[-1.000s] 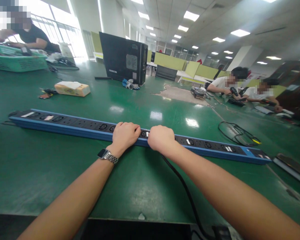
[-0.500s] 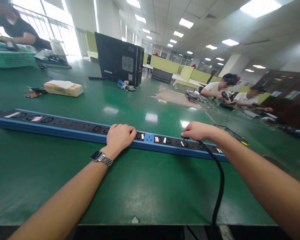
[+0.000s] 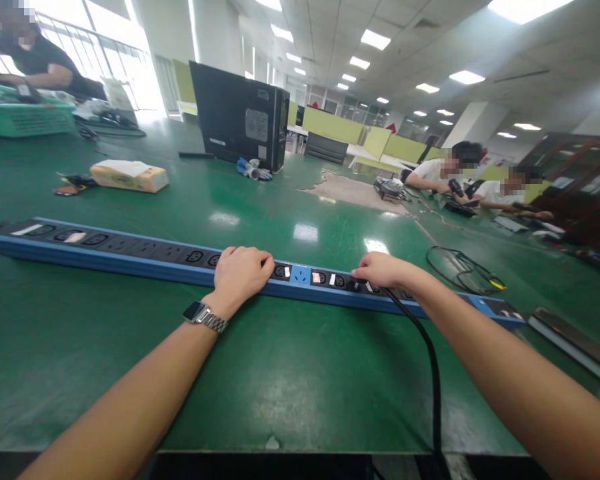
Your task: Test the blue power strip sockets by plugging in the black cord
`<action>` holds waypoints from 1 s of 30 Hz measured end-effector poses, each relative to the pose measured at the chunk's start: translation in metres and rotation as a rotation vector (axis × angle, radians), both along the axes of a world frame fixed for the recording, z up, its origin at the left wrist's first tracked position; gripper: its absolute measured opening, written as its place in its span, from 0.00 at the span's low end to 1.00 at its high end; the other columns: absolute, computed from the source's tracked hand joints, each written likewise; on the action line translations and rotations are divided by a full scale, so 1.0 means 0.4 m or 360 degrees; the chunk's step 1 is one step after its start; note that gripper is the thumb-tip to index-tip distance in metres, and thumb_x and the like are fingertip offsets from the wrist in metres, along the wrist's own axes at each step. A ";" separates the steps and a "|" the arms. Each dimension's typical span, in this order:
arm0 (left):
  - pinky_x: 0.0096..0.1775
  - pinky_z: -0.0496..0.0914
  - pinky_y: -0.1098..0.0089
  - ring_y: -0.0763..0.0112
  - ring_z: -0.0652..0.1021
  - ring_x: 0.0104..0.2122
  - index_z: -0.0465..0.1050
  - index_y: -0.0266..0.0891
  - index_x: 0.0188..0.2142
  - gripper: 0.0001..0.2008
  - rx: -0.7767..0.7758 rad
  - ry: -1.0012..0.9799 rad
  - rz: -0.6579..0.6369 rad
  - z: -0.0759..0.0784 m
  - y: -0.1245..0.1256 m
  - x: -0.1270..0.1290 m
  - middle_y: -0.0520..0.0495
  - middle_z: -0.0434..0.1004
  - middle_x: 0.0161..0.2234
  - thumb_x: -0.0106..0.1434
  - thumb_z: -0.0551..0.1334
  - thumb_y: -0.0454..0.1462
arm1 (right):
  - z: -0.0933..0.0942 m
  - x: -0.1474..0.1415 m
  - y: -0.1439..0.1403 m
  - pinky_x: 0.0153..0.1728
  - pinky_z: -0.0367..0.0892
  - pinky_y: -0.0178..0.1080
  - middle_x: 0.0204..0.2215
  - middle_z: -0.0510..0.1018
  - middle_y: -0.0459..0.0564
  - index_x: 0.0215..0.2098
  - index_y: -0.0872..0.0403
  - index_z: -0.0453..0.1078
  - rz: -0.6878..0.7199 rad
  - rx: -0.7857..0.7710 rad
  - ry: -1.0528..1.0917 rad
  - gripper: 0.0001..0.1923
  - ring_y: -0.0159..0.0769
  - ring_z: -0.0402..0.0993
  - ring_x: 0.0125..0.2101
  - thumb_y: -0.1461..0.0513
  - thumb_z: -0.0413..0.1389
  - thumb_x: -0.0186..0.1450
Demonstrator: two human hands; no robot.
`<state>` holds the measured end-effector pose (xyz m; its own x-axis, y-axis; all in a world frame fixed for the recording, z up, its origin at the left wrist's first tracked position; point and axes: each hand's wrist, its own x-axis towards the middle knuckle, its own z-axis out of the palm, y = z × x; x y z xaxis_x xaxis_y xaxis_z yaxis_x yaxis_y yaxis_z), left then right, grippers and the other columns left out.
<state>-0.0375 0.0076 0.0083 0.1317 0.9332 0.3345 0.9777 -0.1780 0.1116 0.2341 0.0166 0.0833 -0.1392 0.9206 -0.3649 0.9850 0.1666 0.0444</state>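
Observation:
A long blue and black power strip (image 3: pixel 150 265) with many sockets lies across the green table. My left hand (image 3: pixel 243 275), with a watch (image 3: pixel 205 316) on the wrist, is wrapped over the strip's middle and grips it. Right of the single blue socket (image 3: pixel 301 275), my right hand (image 3: pixel 387 272) pinches a black plug (image 3: pixel 353 284) against the strip's face. How far the plug sits in a socket is hidden by my fingers. Its thick black cable (image 3: pixel 433 353) hangs from under my palm over the table's front edge.
A black computer case (image 3: pixel 240 120) stands beyond the strip, gloves (image 3: pixel 254 169) beside it. A tissue pack (image 3: pixel 129 175) lies left, a coiled cable (image 3: pixel 463 270) right. A person at a green basket (image 3: pixel 27 119) is far left; two people work far right.
My right hand has moved left and slightly down with the plug, onto the strip's sockets. My left hand stays on the strip. The view has shifted a little.

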 end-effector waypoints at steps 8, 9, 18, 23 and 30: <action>0.45 0.63 0.60 0.58 0.78 0.41 0.81 0.45 0.39 0.21 0.0015 -0.0016 -0.0003 -0.005 0.000 -0.001 0.44 0.82 0.39 0.65 0.48 0.43 | -0.042 -0.043 -0.060 0.39 0.67 0.41 0.43 0.78 0.65 0.46 0.61 0.72 -0.0251 0.0336 -0.0061 0.23 0.48 0.76 0.43 0.53 0.45 0.67; 0.45 0.63 0.60 0.58 0.78 0.41 0.81 0.45 0.39 0.21 0.0021 -0.0019 -0.0010 -0.006 0.000 -0.002 0.44 0.82 0.39 0.65 0.48 0.43 | -0.046 -0.051 -0.074 0.40 0.68 0.43 0.43 0.77 0.66 0.48 0.61 0.70 -0.0299 0.0391 -0.0067 0.23 0.50 0.76 0.43 0.53 0.45 0.67; 0.44 0.63 0.59 0.57 0.78 0.40 0.81 0.45 0.38 0.21 0.0024 -0.0066 -0.0021 -0.001 -0.002 -0.003 0.43 0.82 0.38 0.65 0.49 0.44 | -0.074 -0.050 -0.107 0.44 0.66 0.44 0.43 0.78 0.64 0.49 0.60 0.65 -0.0469 0.0551 0.0178 0.20 0.49 0.75 0.46 0.53 0.45 0.68; 0.45 0.63 0.60 0.59 0.78 0.40 0.81 0.44 0.35 0.21 0.0015 -0.0037 -0.0012 -0.004 -0.001 -0.001 0.43 0.82 0.37 0.65 0.48 0.44 | -0.092 -0.027 -0.099 0.44 0.65 0.41 0.43 0.78 0.65 0.48 0.60 0.66 -0.0462 0.0473 0.0183 0.21 0.47 0.75 0.46 0.53 0.43 0.69; 0.44 0.63 0.59 0.57 0.78 0.40 0.81 0.45 0.36 0.21 0.0009 -0.0032 0.0007 -0.003 0.003 0.000 0.43 0.82 0.38 0.64 0.49 0.44 | -0.062 -0.016 -0.116 0.43 0.64 0.38 0.43 0.79 0.61 0.47 0.58 0.70 -0.0429 0.0536 0.0247 0.20 0.44 0.75 0.45 0.53 0.46 0.68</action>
<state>-0.0375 0.0086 0.0070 0.1209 0.9317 0.3425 0.9760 -0.1745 0.1302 0.2276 -0.0299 0.0584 0.0924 0.9952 -0.0328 0.9905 -0.0952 -0.0992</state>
